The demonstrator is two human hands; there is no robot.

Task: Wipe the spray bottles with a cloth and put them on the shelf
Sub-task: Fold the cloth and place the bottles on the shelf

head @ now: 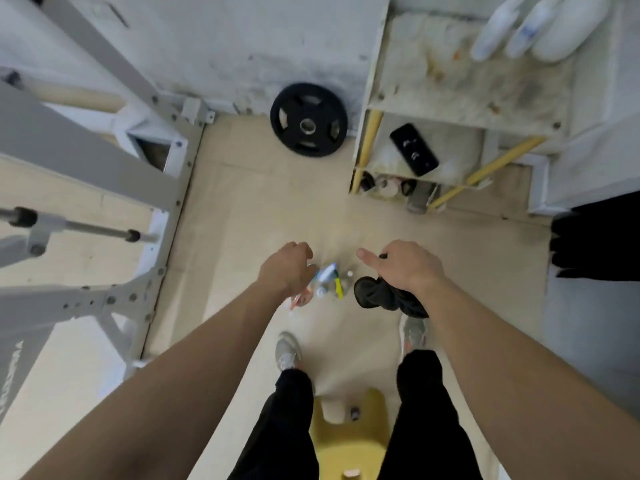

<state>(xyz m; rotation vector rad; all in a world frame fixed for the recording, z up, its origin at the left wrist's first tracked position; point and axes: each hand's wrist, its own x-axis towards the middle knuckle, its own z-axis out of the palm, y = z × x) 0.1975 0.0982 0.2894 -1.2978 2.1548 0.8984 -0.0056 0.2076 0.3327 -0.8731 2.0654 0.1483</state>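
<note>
Several small spray bottles stand clustered on the beige floor between my hands, partly hidden by my left hand. My left hand hovers over the left side of the cluster, fingers curled downward, holding nothing that I can see. My right hand grips a black cloth that hangs below it, index finger stretched toward the bottles. The white shelf unit stands at the upper right, and three pale bottles rest on its top board.
A black weight plate leans against the wall. A black phone lies on a lower shelf board. A grey gym rack fills the left side. A yellow stool sits between my legs. Dark fabric hangs at the right.
</note>
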